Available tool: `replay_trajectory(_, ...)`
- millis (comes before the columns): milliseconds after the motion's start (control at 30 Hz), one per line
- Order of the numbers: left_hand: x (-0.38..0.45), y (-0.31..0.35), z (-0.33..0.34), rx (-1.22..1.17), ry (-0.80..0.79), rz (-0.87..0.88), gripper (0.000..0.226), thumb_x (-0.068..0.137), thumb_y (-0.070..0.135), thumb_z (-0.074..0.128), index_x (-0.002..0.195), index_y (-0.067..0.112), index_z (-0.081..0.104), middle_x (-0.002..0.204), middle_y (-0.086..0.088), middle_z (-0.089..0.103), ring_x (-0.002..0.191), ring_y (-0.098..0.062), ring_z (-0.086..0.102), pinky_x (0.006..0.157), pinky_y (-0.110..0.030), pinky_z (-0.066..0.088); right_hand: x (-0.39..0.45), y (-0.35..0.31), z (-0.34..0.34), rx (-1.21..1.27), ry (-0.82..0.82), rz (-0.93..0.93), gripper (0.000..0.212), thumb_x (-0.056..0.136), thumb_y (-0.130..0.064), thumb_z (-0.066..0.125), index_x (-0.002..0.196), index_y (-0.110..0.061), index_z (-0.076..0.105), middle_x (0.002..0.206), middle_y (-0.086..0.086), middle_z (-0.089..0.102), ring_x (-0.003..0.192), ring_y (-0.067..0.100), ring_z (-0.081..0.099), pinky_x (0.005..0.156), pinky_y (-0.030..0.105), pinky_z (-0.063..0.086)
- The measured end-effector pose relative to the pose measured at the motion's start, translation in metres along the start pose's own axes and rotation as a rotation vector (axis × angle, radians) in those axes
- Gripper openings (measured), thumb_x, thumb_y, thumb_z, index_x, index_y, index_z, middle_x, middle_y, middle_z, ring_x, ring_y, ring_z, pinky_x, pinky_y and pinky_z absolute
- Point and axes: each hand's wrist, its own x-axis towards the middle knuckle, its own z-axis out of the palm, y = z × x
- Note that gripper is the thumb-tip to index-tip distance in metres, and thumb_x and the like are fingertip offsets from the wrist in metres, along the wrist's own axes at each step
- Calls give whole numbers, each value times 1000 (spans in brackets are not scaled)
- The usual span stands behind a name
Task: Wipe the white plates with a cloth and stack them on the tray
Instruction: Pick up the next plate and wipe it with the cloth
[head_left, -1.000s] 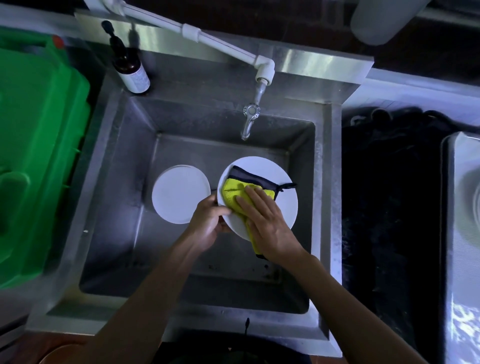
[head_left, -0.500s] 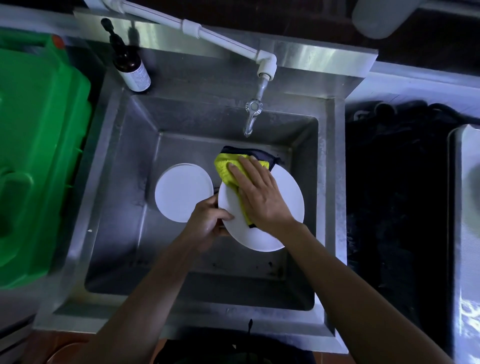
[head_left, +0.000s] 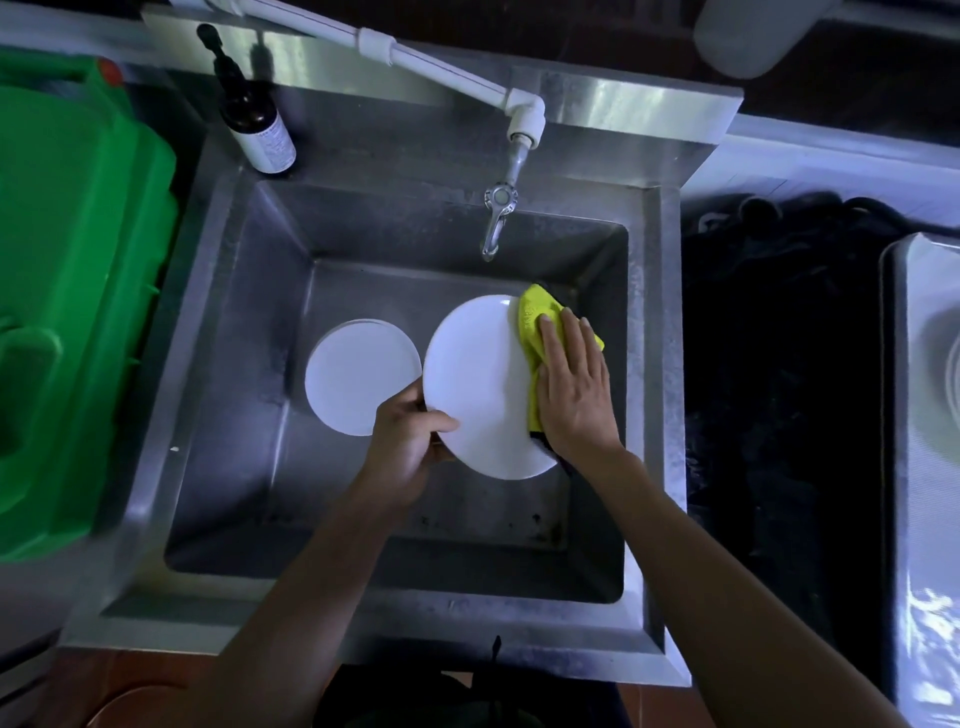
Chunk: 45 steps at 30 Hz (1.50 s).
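inside the sink (head_left: 649, 364) we find bare floor toward us, while the plate stack (head_left: 362, 376) fills the left, the held plate (head_left: 483, 384) the middle, and the tap (head_left: 496, 221) overhangs the back wall.

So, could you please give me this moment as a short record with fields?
setting: steel sink under a tap
left hand: grips the held plate at its lower-left rim
right hand: presses the yellow cloth flat on the plate's right edge
other plates: white stack on the sink floor
nearby: green bin, brown pump bottle
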Motion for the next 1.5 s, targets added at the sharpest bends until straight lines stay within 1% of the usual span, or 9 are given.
replay_trajectory(200,1,-2,2,-61,87,12,49,62,2,62,108,14,74,114,-15,72,105,-39,68,70,-45,59,-30,-5,11,73,10,28,52,108,-19,33,159,-18,22,168,8,11,156,28,1,123,55,12)
replay_trajectory(367,1,-2,7,-111,93,0,48,62,-1,61,106,16,73,109,-13,74,98,-32,70,81,-55,60,-53,-33,21,147,-18,41,53,108,-19,33,159,-17,20,168,7,10,156,24,-1,124,55,10)
replay_trajectory(467,2,-3,8,-143,90,-2,44,67,-6,59,103,15,75,102,-14,74,91,-31,71,79,-50,58,-62,-60,23,242,-29,34,53,106,-14,36,158,-16,25,167,7,13,156,25,1,123,54,11)
replay_trajectory(600,0,-5,8,-189,104,-11,42,71,-9,58,108,6,73,96,-18,69,83,-31,66,63,-32,57,-70,-93,25,319,-29,-9,56,103,-9,41,158,-15,27,167,8,14,156,28,1,123,54,11)
replay_trajectory(733,1,-2,4,-177,124,1,41,76,-17,53,110,0,70,96,-20,62,82,-32,60,63,-31,54,-72,-94,24,328,-13,-63,58,102,-11,41,157,-12,26,166,10,15,155,29,4,123,54,14)
replay_trajectory(833,0,-1,3,-182,119,8,42,69,-14,54,100,8,73,89,-19,60,76,-31,58,61,-33,53,-74,-85,25,265,-28,-116,55,105,-15,39,158,-14,24,167,9,13,156,28,3,124,53,15)
replay_trajectory(1033,0,-1,-5,-181,112,22,48,80,-14,52,115,11,72,111,-17,72,98,-35,69,80,-54,59,-80,-59,19,180,-49,-89,52,107,-28,29,158,-19,26,167,6,15,156,24,3,124,52,13)
replay_trajectory(1200,-3,1,-11,-112,85,14,45,65,-1,61,107,14,72,108,-9,74,98,-31,69,75,-52,60,-72,-30,13,136,-59,16,54,107,-28,30,160,-21,20,168,3,7,156,24,-4,125,51,7)
replay_trajectory(1500,1,10,-24,94,-38,-18,52,64,5,65,115,13,70,117,-11,73,105,-37,69,75,-55,61,-34,-2,-2,61,-50,-35,55,109,-19,32,161,-20,15,169,5,0,155,26,-10,125,53,4)
